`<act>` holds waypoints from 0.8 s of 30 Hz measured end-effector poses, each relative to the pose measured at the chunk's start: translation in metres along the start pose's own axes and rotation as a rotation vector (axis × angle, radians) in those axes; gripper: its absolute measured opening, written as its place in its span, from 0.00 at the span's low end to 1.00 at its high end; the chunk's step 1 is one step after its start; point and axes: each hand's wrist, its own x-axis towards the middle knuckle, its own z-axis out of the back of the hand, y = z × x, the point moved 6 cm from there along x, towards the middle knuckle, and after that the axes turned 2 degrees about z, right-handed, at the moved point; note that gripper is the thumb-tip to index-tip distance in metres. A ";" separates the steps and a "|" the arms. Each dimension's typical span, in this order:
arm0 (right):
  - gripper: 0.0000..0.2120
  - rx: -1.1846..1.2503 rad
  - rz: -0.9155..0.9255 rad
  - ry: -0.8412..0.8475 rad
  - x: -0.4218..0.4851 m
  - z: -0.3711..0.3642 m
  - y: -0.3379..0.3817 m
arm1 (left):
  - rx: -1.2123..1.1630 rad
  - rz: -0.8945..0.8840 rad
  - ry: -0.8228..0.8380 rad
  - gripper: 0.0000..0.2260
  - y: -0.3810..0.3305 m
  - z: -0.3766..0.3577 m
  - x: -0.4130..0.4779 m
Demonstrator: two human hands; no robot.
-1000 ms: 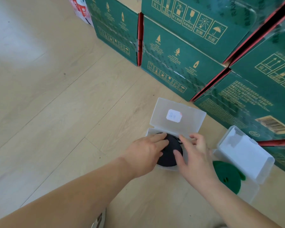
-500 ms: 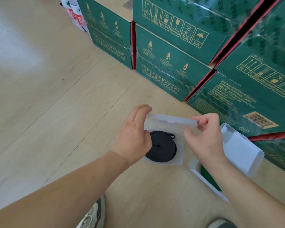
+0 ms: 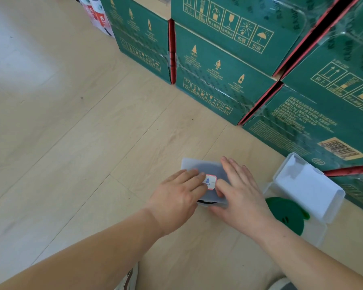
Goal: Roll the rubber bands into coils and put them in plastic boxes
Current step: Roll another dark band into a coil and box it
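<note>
A translucent plastic box (image 3: pixel 199 167) lies on the wooden floor with its lid folded down over the black coiled band (image 3: pixel 204 202), which shows only as a dark sliver at the front edge. A white label (image 3: pixel 210 181) with a red border sits on the lid. My left hand (image 3: pixel 176 197) lies flat on the lid's left side, and my right hand (image 3: pixel 241 191) presses flat on its right side. To the right, a second plastic box (image 3: pixel 314 237) stands with its lid (image 3: pixel 306 185) up, and a green coil (image 3: pixel 287 214) lies inside.
Stacked green cartons (image 3: pixel 228 65) wrapped in clear film line the far side and the right, close behind both boxes. A red-and-white package (image 3: pixel 96 15) stands at the top left. Pale wooden floor (image 3: pixel 61 132) stretches to the left. Shoe tips (image 3: pixel 128 279) show at the bottom.
The lid of the box with the black coil, held up by both hands a moment ago, now lies folded down, with both hands flat on it.
</note>
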 end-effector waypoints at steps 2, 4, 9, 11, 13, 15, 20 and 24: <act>0.19 0.001 -0.001 0.008 0.001 -0.001 -0.001 | 0.042 -0.013 -0.016 0.14 0.001 -0.003 0.001; 0.21 0.004 -0.008 -0.001 0.002 -0.002 -0.003 | 0.053 0.028 -0.013 0.17 0.006 -0.004 0.000; 0.25 0.067 -0.043 0.009 0.013 0.005 -0.002 | -0.047 0.141 0.026 0.33 0.029 -0.008 -0.007; 0.26 0.071 -0.065 0.026 0.020 0.015 -0.003 | -0.102 0.131 -0.012 0.30 0.030 -0.003 -0.004; 0.27 0.139 -0.145 0.093 0.027 0.027 -0.011 | -0.197 0.137 -0.045 0.26 0.033 0.004 0.003; 0.28 0.305 -0.287 0.238 0.032 0.031 -0.025 | -0.321 0.155 -0.020 0.26 0.038 0.009 0.010; 0.25 0.618 -0.351 0.334 0.029 0.027 -0.034 | -0.514 0.308 0.001 0.24 0.047 0.017 0.022; 0.30 0.611 -0.385 0.250 0.030 0.032 -0.040 | -0.761 0.431 -0.032 0.20 0.055 0.021 0.027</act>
